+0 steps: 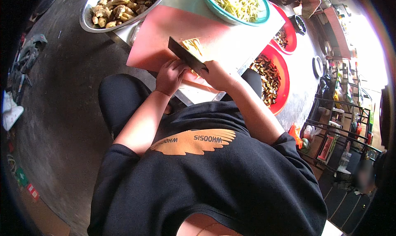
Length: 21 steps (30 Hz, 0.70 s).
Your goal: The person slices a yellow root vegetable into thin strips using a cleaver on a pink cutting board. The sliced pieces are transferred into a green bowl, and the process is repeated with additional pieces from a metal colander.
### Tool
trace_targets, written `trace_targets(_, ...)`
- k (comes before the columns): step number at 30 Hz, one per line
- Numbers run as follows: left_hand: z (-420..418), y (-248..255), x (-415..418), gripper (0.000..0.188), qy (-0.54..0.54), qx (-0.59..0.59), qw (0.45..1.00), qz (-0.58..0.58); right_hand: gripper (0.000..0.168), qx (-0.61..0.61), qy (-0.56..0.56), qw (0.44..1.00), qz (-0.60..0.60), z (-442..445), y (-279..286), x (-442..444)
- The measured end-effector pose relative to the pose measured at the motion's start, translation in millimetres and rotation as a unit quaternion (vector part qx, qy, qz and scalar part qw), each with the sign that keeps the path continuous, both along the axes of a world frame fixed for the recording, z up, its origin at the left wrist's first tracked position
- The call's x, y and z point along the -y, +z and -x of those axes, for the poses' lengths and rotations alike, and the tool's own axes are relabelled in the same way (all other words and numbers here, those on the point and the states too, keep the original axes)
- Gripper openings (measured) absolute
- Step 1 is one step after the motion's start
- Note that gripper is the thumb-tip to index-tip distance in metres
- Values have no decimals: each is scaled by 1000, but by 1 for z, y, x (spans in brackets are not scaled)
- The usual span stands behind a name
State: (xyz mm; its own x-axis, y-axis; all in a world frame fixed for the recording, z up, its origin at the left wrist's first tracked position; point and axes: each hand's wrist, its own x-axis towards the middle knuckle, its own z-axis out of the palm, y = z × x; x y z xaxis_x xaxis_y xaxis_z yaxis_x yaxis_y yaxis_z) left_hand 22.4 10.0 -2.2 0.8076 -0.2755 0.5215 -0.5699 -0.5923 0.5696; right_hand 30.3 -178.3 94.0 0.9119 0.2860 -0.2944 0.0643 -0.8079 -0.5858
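My right hand (216,75) grips the handle of a cleaver (187,54) with a dark blade. The blade slants across a pink cutting board (148,47). My left hand (170,73) rests on the near part of the board, fingers curled close against the blade; what lies under them is hidden. Just beyond the cleaver is a small heap of pale yellow cut strips (193,45), seemingly ginger. A few more yellow bits (195,74) show between my hands on the near side of the blade.
Whole ginger roots (120,6) fill a metal colander (85,22) at the table's far left. A teal bowl (232,19) of shredded yellow strips (236,2) stands far right. Red basins (284,81) with dark-edged slices (267,78) sit right of the table, beyond them a cluttered rack (337,124).
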Motion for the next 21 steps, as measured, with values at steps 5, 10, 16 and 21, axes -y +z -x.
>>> trace_targets(5,-2,2,1,11,-14,16,1000,6,25,102,-70,987,-106,0,-50,-12)
trace_targets(10,3,4,-2,11,21,-73,997,32,24,-57,-115,986,-106,-5,5,-4)
trace_targets(16,1,0,-5,8,52,-23,994,91,24,57,-73,996,-19,4,35,3)
trace_targets(21,-5,3,-5,12,68,-5,987,145,20,161,-128,973,-103,-2,0,24)
